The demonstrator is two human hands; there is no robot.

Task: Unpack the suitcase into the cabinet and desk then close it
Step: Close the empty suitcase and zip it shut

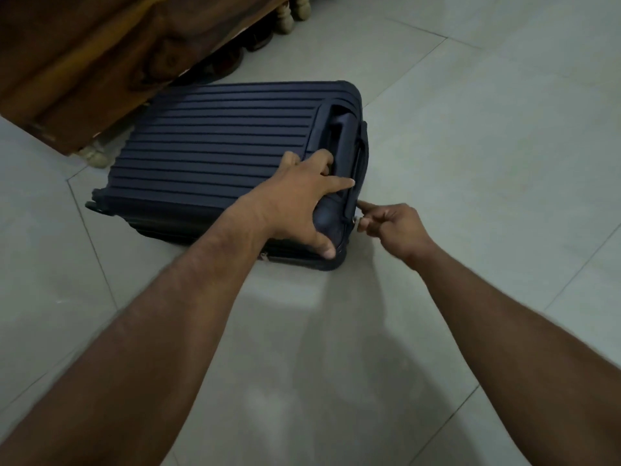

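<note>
A dark blue ribbed suitcase (218, 153) lies flat and closed on the tiled floor. My left hand (299, 203) rests spread over its near right corner, with the thumb down the side and the fingers by the recessed handle (337, 129). My right hand (391, 227) is at the suitcase's right edge, its thumb and forefinger pinching a small zipper pull (354, 220) at the corner. A second zipper pull (264, 257) shows on the near side.
A dark wooden piece of furniture (84, 62) with pale turned legs (295, 8) stands just behind and left of the suitcase. Light floor tiles (487, 146) spread to the right and toward me.
</note>
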